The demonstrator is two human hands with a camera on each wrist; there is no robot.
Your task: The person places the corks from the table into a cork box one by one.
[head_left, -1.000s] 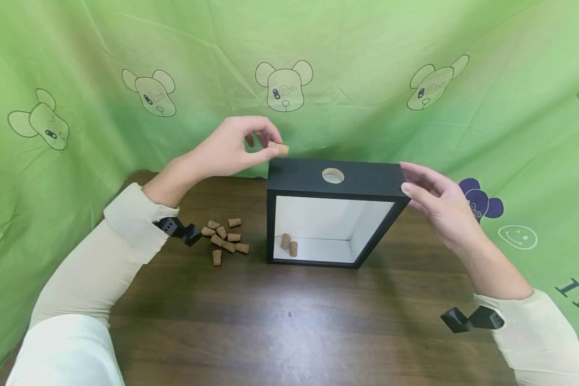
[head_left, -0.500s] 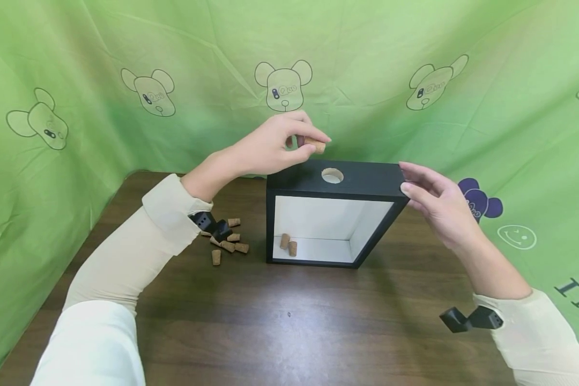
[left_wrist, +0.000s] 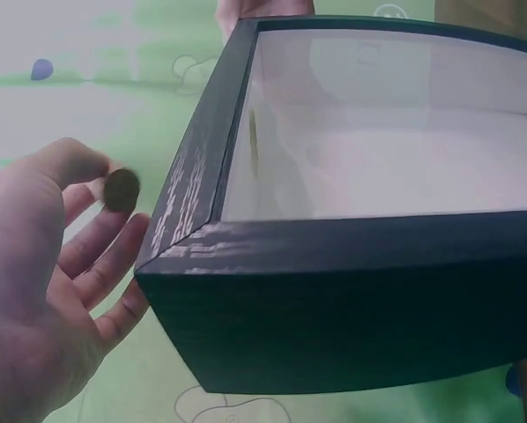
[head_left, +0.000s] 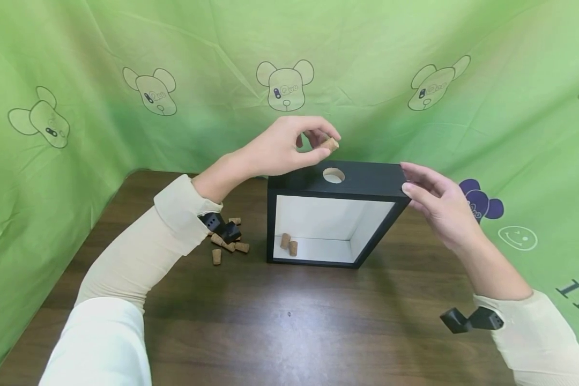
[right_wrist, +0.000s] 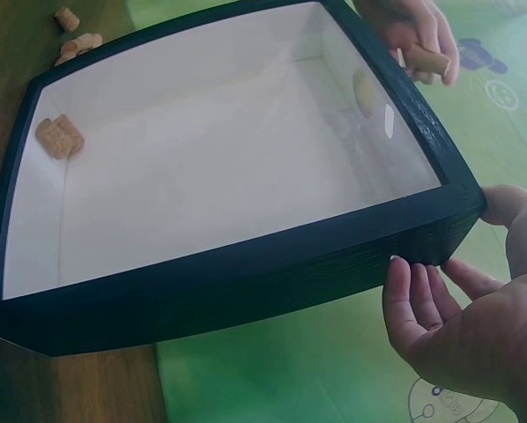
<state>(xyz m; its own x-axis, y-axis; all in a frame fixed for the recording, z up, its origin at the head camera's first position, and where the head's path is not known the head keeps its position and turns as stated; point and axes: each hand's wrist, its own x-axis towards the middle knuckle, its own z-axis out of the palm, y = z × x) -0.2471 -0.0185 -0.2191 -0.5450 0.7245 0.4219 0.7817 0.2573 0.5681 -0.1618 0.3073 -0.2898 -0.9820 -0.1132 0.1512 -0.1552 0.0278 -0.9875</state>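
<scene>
My left hand (head_left: pixel 289 143) pinches a cork (head_left: pixel 333 144) between thumb and fingers, just above the top of a black box frame (head_left: pixel 366 179). A round hole (head_left: pixel 334 176) in that top lies slightly below the cork. In the left wrist view the cork (left_wrist: pixel 121 191) shows its dark round end. My right hand (head_left: pixel 436 206) holds the frame's upper right corner, thumb in front and fingers around the side. Behind the clear front, two corks (head_left: pixel 293 248) rest on the white floor at the left.
Several loose corks (head_left: pixel 216 257) lie on the brown wooden table (head_left: pixel 289 321) left of the frame, partly hidden by the left wrist camera (head_left: pixel 222 228). A green printed cloth (head_left: pixel 366 80) hangs behind and at both sides.
My left hand has carried the cork rightward from the frame's left end to near the hole, and the cork has tilted in its fingers. The right hand and frame stay put.
</scene>
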